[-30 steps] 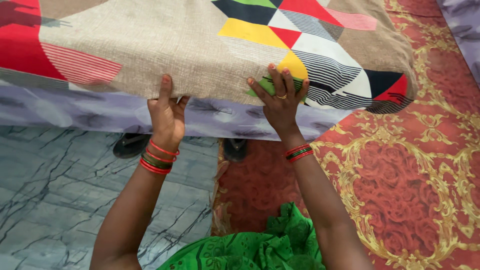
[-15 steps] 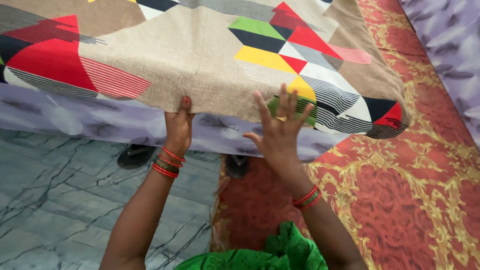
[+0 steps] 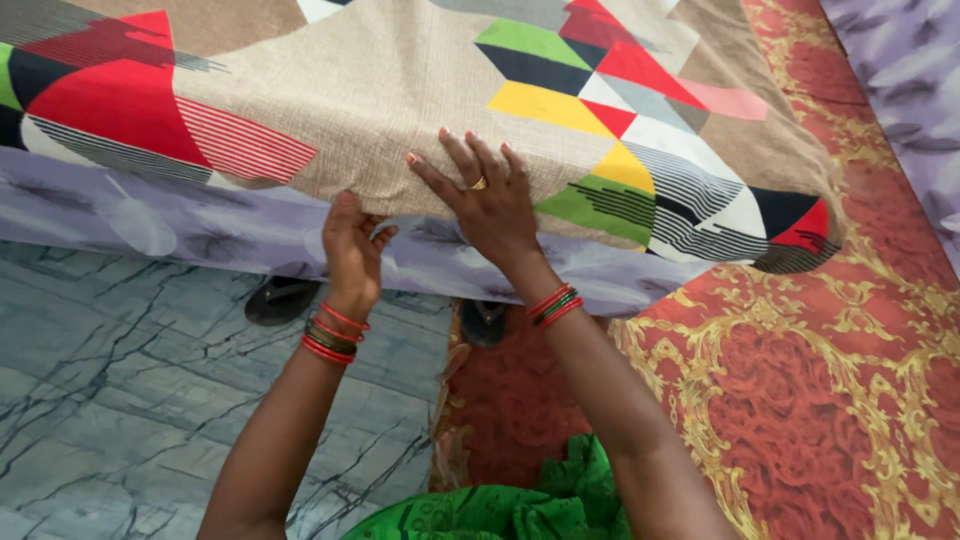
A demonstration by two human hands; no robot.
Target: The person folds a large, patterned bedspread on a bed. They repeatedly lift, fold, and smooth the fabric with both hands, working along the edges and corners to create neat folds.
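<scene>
Patterned cover [image 3: 400,90]: right hand [image 3: 485,200] now flat, open on it, moved leftward; left hand [image 3: 352,245] still pinching edge.

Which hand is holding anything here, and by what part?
The left hand grips the patterned bedcover by its lower hanging edge, fingers curled under it. The right hand lies flat on the cover near the same edge, pressing, not gripping.

A beige woven bedcover [image 3: 400,90] carries red, yellow, green, black and white triangles, some finely striped. Beneath it lies a lilac sheet [image 3: 200,235] with grey leaf shapes. The red floor carpet [image 3: 800,400] shows gold scrollwork and roses. The grey-green marble floor [image 3: 120,400] has dark veins. Red and green bangles [image 3: 330,335] ring one wrist.
</scene>
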